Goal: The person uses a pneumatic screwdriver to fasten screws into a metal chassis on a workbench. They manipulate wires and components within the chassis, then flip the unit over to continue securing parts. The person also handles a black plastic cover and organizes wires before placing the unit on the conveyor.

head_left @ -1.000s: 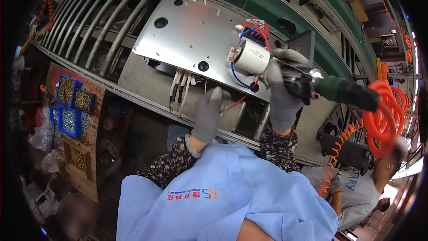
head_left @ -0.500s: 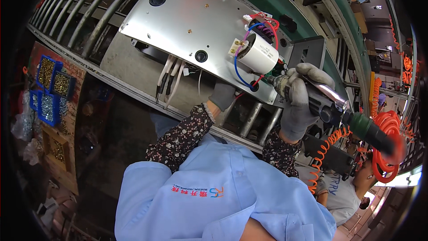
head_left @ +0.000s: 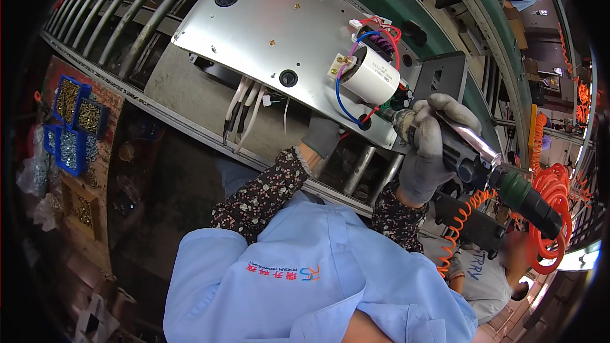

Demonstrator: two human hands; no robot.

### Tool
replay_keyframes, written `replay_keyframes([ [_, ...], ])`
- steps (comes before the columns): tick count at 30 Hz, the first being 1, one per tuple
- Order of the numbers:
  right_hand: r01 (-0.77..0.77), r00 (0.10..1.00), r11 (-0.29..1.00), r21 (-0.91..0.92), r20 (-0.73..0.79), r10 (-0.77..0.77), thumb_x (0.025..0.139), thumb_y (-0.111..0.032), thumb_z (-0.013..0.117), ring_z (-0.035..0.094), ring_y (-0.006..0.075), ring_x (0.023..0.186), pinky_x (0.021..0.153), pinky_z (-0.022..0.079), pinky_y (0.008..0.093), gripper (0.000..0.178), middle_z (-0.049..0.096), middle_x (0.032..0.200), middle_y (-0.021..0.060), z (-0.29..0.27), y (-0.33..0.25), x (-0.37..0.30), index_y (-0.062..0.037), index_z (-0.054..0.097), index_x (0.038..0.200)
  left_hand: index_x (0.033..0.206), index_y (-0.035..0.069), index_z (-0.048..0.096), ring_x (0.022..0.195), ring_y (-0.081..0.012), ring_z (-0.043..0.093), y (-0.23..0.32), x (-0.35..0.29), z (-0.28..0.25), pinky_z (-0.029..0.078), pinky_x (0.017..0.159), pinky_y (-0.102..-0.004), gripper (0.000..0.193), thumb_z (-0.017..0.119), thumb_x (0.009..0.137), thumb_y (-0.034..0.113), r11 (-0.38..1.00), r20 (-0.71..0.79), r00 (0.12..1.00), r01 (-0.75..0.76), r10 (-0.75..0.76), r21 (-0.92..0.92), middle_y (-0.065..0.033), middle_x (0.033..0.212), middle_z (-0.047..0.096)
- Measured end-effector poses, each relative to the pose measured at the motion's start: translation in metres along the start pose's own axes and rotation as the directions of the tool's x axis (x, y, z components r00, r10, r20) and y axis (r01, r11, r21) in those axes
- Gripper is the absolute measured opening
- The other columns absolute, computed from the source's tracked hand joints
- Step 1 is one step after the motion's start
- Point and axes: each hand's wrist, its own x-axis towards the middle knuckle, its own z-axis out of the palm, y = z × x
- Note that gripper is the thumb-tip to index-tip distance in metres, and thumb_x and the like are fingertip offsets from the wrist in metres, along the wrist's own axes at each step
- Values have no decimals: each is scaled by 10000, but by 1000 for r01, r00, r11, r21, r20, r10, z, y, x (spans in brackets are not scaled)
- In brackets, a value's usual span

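The right hand (head_left: 432, 155), in a grey glove, grasps a power drill (head_left: 469, 164), fingers wrapped around the front of its body. The drill's nose points in over the near right corner of a metal sheet (head_left: 248, 25) that lies across a roller conveyor (head_left: 136, 57). The left hand (head_left: 321, 138), also gloved, is at the sheet's near edge, left of that corner; its fingers are hidden — whether they grip anything, I cannot tell.

Toward the sheet's right end, a white cylinder (head_left: 373, 76) lies on its side, with a blue wire (head_left: 338, 96) curving around it to a black-rimmed hole (head_left: 364, 122) by the near right corner. A grey plate (head_left: 450, 70) stands at the right end. Pale and black cables (head_left: 244, 111) hang out under the near edge. Off the conveyor's left side, blue bins (head_left: 77, 152) of screws sit on a board (head_left: 109, 98).
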Motion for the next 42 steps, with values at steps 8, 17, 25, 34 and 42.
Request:
replay_keyframes([
  [8, 257, 943, 966, 12, -224, -248, 676, -109, 698, 588, 217, 747, 630, 514, 296, 616, 541, 963, 152, 1, 16, 1, 9, 360, 1177, 1021, 61, 551, 859, -312, 557, 21, -3, -5, 452, 732, -369, 315, 575, 708, 74, 983, 34, 998, 47, -54, 180, -143, 963, 579],
  [17, 134, 990, 903, 408, -98, -103, 571, -735, 487, 586, 283, 768, 591, 531, 363, 1032, 488, 1005, 185, 4, 11, 1, -19, 231, 1269, 794, 75, 615, 689, -312, 554, 6, -15, -14, 433, 689, -400, 120, 554, 691, 63, 917, 68, 974, -227, 216, 327, -115, 752, 603],
  [25, -121, 984, 921, 369, -80, 162, 547, -813, 415, 586, 311, 682, 562, 529, 390, 1125, 513, 912, 219, -3, 0, 10, -14, 199, 1309, 796, 49, 612, 648, -325, 559, 12, -16, -14, 453, 612, -383, 109, 560, 700, 57, 943, 66, 982, -189, 178, 275, -152, 709, 590],
  [34, -91, 969, 995, 46, -225, 99, 508, -845, 370, 586, 277, 776, 657, 512, 404, 1187, 522, 946, 195, 14, -6, 6, -1, 169, 1318, 804, 52, 612, 669, -328, 559, 20, -15, -13, 448, 633, -389, 127, 544, 698, 42, 928, 28, 974, -221, 223, 301, -154, 725, 592],
  [42, -97, 992, 931, 352, -43, 119, 563, -813, 374, 576, 298, 828, 705, 483, 421, 1076, 540, 992, 178, -9, -1, 5, 26, 315, 1234, 789, 36, 610, 670, -342, 557, 9, -16, -9, 454, 613, -388, 110, 539, 705, 40, 950, 31, 979, -202, 200, 238, -164, 733, 592],
])
